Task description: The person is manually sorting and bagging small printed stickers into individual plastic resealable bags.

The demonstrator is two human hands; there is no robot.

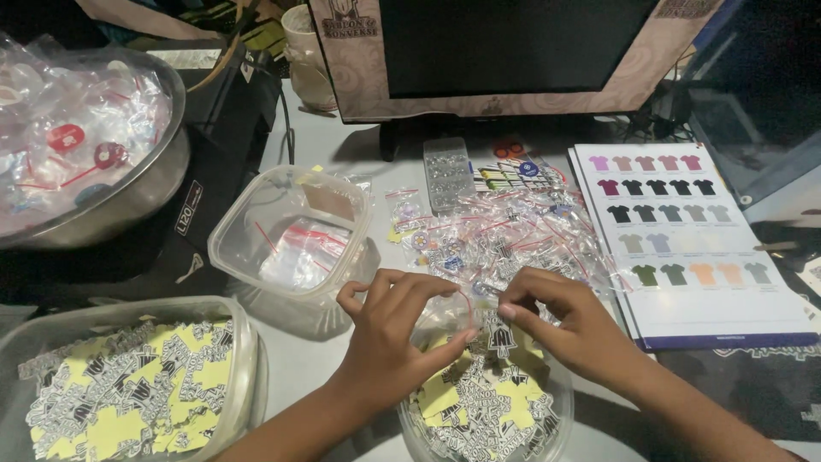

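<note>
My left hand point(389, 338) and my right hand point(569, 325) meet over a round clear container point(552, 428) full of yellow-and-black cut-out stickers. Between the fingertips of both hands I hold a small clear plastic bag point(462, 310) with a red strip; its contents are too small to tell. Just beyond the hands lies a pile of small clear bags point(513, 235) with badges inside.
A square clear tub point(235, 235) holds a few bags. A larger tub of stickers point(128, 385) sits at front left, a metal bowl of bagged items point(128, 201) at far left. A shirt colour chart point(684, 239) lies right, a monitor point(513, 51) behind.
</note>
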